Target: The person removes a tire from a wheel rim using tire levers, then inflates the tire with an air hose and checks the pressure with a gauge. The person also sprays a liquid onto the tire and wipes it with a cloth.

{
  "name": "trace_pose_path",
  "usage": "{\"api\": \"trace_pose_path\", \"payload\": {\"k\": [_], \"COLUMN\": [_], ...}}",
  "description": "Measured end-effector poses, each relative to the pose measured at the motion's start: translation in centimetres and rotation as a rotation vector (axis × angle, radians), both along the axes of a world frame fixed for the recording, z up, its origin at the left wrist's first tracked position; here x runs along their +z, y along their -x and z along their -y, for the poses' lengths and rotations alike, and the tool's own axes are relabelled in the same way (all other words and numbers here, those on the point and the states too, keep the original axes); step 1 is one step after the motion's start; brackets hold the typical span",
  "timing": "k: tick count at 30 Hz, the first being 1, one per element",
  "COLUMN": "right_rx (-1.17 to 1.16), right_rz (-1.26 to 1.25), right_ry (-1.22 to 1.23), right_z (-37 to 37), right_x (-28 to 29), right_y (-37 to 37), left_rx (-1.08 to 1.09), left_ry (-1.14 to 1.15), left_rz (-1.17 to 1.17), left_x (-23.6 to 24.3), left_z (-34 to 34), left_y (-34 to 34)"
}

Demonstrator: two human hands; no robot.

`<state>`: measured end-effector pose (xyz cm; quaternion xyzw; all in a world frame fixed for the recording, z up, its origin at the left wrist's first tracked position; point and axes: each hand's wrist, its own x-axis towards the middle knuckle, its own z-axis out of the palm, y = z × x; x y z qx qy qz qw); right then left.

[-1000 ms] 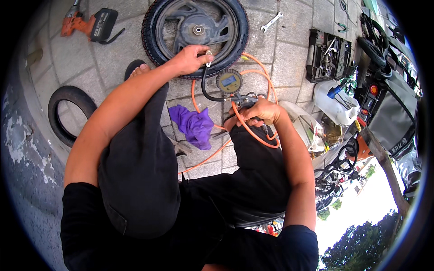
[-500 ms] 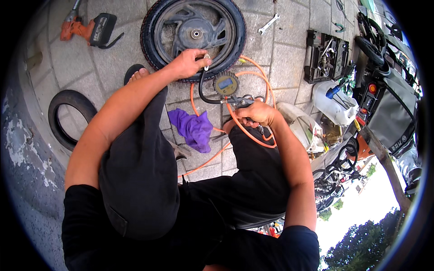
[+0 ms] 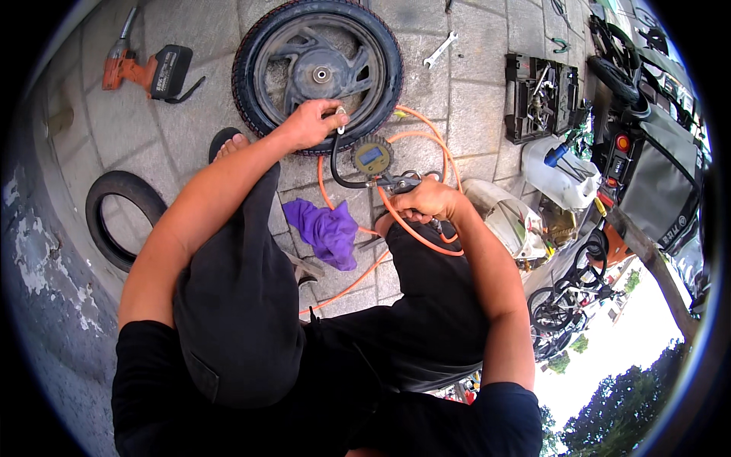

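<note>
A wheel with a black tyre (image 3: 255, 114) and a grey spoked rim (image 3: 283, 47) lies flat on the paving in front of me. At the rim's near side my left hand (image 3: 311, 126) pinches a metal air chuck (image 3: 341, 120) on the end of a short black hose (image 3: 335, 164). My right hand (image 3: 426, 201) is wrapped round the grip of a tyre inflator gun with a round digital gauge (image 3: 371, 156). An orange air hose (image 3: 415, 226) loops about the gun and runs off across the ground. The valve itself is hidden by my fingers and the chuck.
A purple cloth (image 3: 324, 232) lies between my feet. An orange cordless impact wrench (image 3: 145, 72) and a loose tyre (image 3: 126, 217) are on the left. To the right are a spanner (image 3: 440, 50), an open toolbox (image 3: 539, 99), a white plastic container (image 3: 560, 171) and a parked motorbike (image 3: 643, 160).
The view has shifted a little, so the wheel and tools sit slightly lower and most to the left. Both hands keep their holds on the chuck and the inflator gun.
</note>
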<state>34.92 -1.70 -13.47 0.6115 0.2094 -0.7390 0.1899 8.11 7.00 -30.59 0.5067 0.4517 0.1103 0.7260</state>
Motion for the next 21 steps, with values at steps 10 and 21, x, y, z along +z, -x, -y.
{"api": "trace_pose_path", "payload": {"k": [10, 21], "right_rx": [0.011, -0.024], "right_rz": [0.009, 0.028], "right_ry": [-0.028, -0.025], "right_z": [0.2, -0.1], "right_x": [0.2, 0.7], "right_y": [-0.2, -0.3], "left_rx": [0.038, 0.002], "left_ry": [0.029, -0.006], "left_rz": [0.042, 0.006], "left_x": [-0.2, 1.3], "left_z": [0.2, -0.5], "left_y": [-0.1, -0.3]}}
